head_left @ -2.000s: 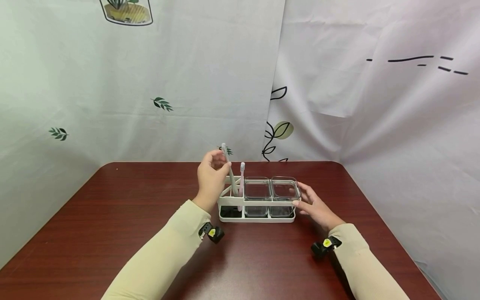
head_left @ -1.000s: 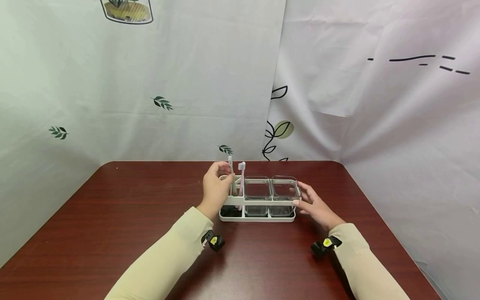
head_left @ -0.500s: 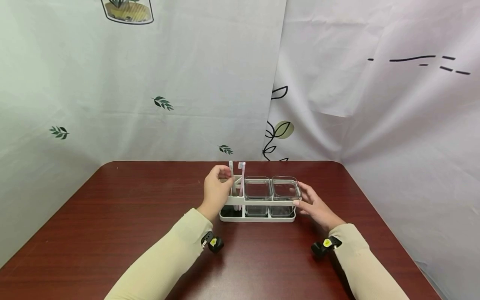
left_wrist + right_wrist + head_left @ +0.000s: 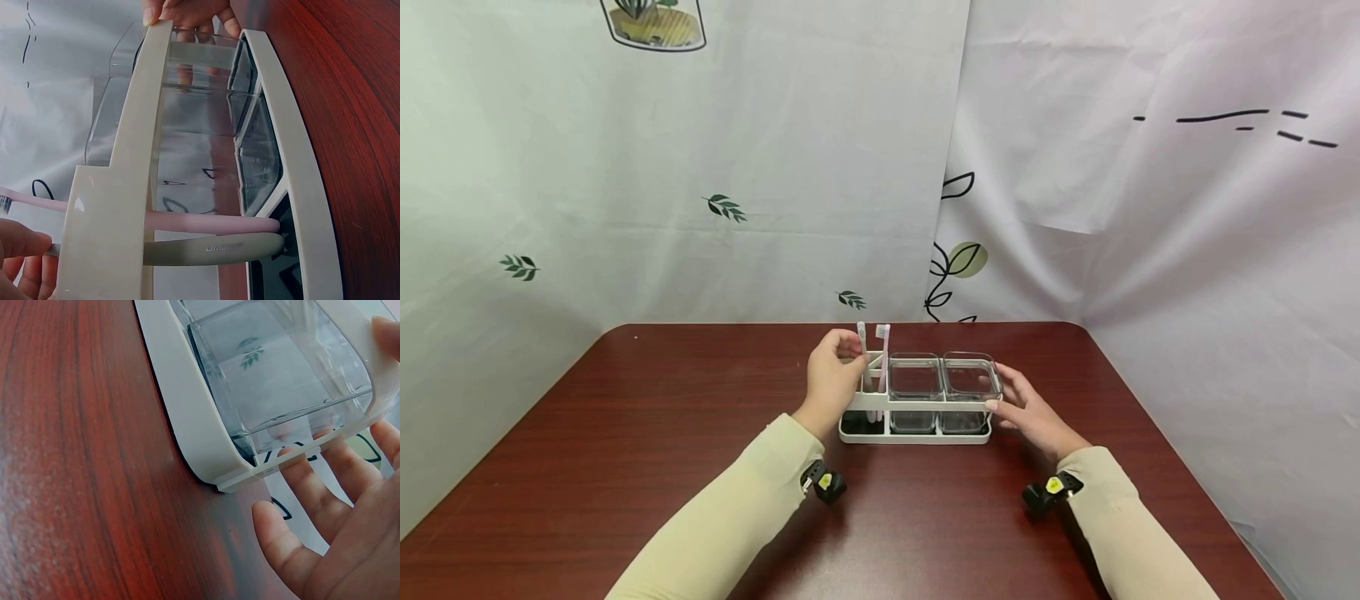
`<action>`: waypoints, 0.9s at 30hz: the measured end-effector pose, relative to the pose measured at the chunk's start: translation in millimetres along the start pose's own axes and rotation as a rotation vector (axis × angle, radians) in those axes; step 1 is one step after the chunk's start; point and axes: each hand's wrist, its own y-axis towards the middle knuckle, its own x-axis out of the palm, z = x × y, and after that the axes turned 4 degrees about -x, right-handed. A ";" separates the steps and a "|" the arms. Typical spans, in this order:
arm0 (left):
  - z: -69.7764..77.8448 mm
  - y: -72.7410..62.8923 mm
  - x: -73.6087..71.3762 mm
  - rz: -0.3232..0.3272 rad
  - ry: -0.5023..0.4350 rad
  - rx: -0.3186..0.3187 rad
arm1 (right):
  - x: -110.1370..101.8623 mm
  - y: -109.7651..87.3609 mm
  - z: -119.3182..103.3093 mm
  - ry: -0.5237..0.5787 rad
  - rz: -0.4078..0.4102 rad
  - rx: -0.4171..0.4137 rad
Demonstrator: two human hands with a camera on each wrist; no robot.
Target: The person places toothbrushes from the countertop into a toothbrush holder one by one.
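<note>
A white toothbrush holder point(image 4: 925, 407) with two levels stands upright on the table. My left hand point(image 4: 831, 375) pinches a grey-green toothbrush point(image 4: 212, 250) near its head, above the left compartment. Its handle passes through the upper frame down to the dark base in the left wrist view. Close beside it a pink toothbrush point(image 4: 206, 222) leans in the same compartment. Two clear cups point(image 4: 915, 382) fill the other compartments. At the right end, my right hand point(image 4: 1030, 417) grips the upper frame, thumb on the front rail and fingers point(image 4: 312, 494) around the end.
The reddish-brown wooden table point(image 4: 662, 433) extends around the holder on all sides. Behind it hangs a pale cloth point(image 4: 775, 150) printed with leaves and lines. A small black camera point(image 4: 826, 483) sits on the left wrist, another wrist camera point(image 4: 1043, 496) on the right.
My left hand has lowered the grey-green toothbrush into the left compartment, shifting slightly right; over the last half second it stays put. The pink toothbrush's head has turned. My right hand keeps its place.
</note>
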 end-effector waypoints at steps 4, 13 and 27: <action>-0.9 0.2 -0.3 -0.009 -0.008 -0.002 | 0.0 0.2 0.0 -0.009 -0.002 0.008; 2.6 -1.6 -5.9 -0.037 -0.029 -0.017 | -0.1 -0.2 -1.2 -0.022 -0.004 0.017; 10.6 6.3 -28.6 -0.104 -0.314 -0.226 | -0.1 -0.6 -0.5 -0.013 -0.004 0.016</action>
